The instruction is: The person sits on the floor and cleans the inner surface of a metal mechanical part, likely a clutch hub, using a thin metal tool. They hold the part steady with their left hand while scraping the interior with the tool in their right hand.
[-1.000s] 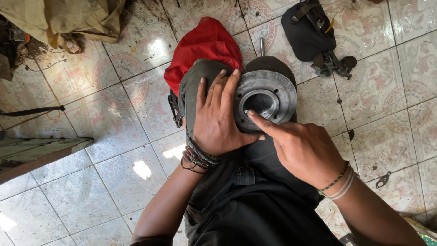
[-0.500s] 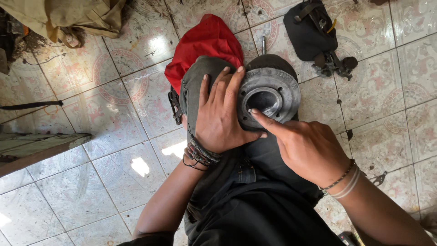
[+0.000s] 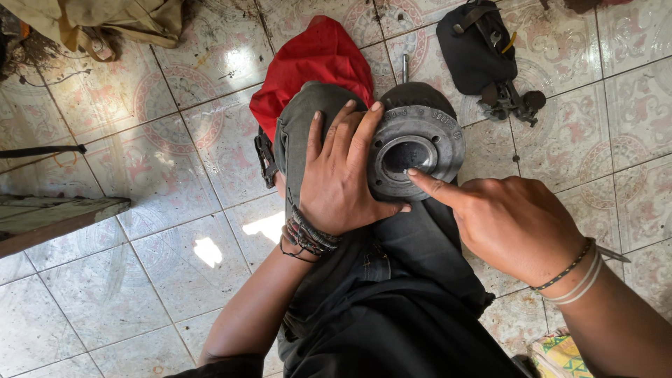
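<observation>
A round grey metal flange [image 3: 437, 143] with a dark centre hole rests on my knees. My left hand [image 3: 343, 171] lies over its left side, fingers spread across the rim, thumb under the lower edge, holding it in place. My right hand [image 3: 514, 224] is to its right with the index finger stretched out, the tip touching the inner rim of the hole; the other fingers are curled in. Both wrists wear bracelets. My legs are in dark trousers [image 3: 392, 294].
A red cloth [image 3: 315, 59] lies on the patterned tile floor [image 3: 161, 231] beyond my knees. A black bag [image 3: 472, 49] with metal parts [image 3: 514, 101] lies at top right, a tan cloth [image 3: 105, 21] at top left, a wooden plank [image 3: 49, 220] at left.
My right index finger has slid a little along the hole's inner rim. The left hand keeps its hold on the flange.
</observation>
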